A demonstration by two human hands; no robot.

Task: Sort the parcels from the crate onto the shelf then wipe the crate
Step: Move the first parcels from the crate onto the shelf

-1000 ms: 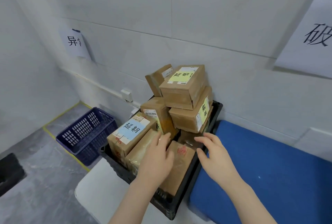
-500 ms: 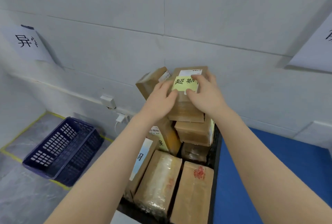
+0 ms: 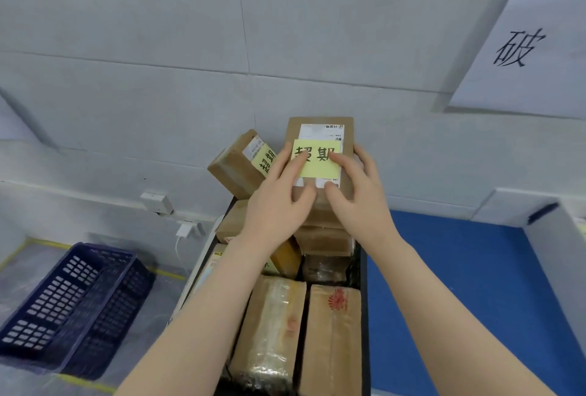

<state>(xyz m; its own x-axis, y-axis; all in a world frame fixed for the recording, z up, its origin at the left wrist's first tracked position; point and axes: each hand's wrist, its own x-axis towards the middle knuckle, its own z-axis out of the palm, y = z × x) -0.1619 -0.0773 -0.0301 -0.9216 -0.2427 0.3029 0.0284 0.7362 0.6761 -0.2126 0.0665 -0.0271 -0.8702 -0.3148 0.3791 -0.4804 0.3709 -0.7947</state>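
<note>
A black crate (image 3: 364,284) holds several brown cardboard parcels stacked against the wall. The top parcel (image 3: 345,141) bears a white label and a yellow note with black characters. My left hand (image 3: 279,202) grips its left side, thumb on the note. My right hand (image 3: 358,192) grips its right side, fingers on its face and round its right edge. The parcel is tilted up, face toward me. Another yellow-noted parcel (image 3: 237,167) leans to its left. Two taped parcels (image 3: 276,326) (image 3: 333,341) lie flat at the crate's near end.
A dark blue perforated basket (image 3: 73,303) sits on the floor at left inside yellow tape lines. A blue surface (image 3: 459,284) lies right of the crate. A paper sign (image 3: 526,43) hangs on the wall at upper right. A wall socket with a white plug (image 3: 184,230) is left of the crate.
Both hands rose from the low parcels to the top parcel and closed on it. It has tipped up off the stack, and the view moved closer.
</note>
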